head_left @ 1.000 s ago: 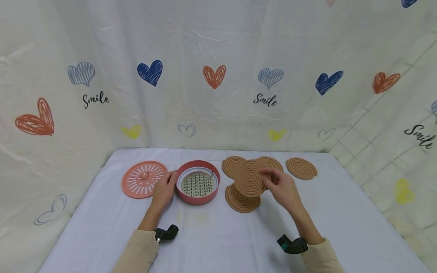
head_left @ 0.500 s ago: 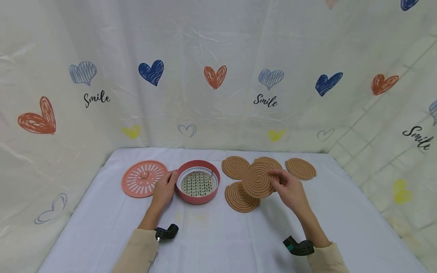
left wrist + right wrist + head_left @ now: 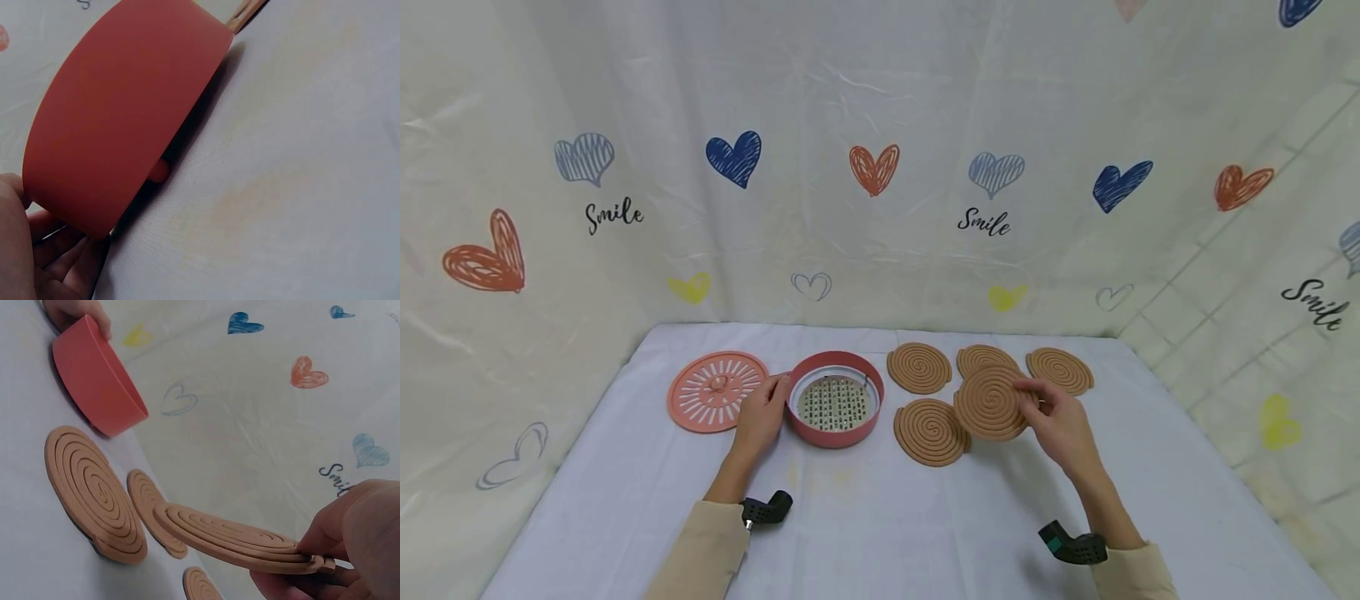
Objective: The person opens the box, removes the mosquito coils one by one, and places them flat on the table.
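My right hand (image 3: 1062, 427) pinches a brown mosquito coil (image 3: 990, 403) by its right edge, lifted above the table. In the right wrist view the held coil (image 3: 231, 540) is seen nearly edge-on, between thumb and fingers. Beneath and around it, several more coils lie flat, among them a front one (image 3: 929, 433), a back-left one (image 3: 919, 368) and a far-right one (image 3: 1060, 372). My left hand (image 3: 762, 417) grips the left side of a round red mosquito coil holder (image 3: 835, 442), which stands upright with a perforated mesh inside. The left wrist view shows its outer wall (image 3: 119, 106) and a small round foot underneath.
A pink slotted lid (image 3: 688, 414) with a small knob lies left of the holder, just behind my left hand. White cloth covers the table (image 3: 865, 533). A pale curtain (image 3: 910, 92) printed with hearts rises behind the table's back edge.
My right hand has moved the held coil to the right, away from the holder, uncovering more of the front and back-left coils. My left hand and the holder have stayed in place.
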`<action>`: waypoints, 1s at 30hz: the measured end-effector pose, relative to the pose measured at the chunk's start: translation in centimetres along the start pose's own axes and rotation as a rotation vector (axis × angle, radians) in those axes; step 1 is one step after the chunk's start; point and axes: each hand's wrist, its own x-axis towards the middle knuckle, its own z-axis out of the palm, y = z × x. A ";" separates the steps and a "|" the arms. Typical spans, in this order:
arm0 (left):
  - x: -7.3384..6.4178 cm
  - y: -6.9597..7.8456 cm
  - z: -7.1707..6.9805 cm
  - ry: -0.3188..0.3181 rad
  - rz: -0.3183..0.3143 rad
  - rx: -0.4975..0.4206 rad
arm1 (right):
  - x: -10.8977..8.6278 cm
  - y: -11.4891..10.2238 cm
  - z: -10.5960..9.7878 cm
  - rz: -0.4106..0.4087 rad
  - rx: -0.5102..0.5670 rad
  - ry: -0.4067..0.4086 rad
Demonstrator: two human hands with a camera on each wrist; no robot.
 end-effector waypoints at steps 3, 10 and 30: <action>0.0 0.0 0.0 -0.002 -0.004 0.002 | 0.0 0.6 -0.3 0.037 -0.007 -0.002; -0.1 0.1 -0.1 -0.016 -0.007 0.009 | -0.2 2.0 -0.7 0.088 -0.028 0.012; -0.1 0.1 -0.1 -0.016 -0.023 0.010 | 0.1 4.4 -0.9 0.221 0.008 -0.065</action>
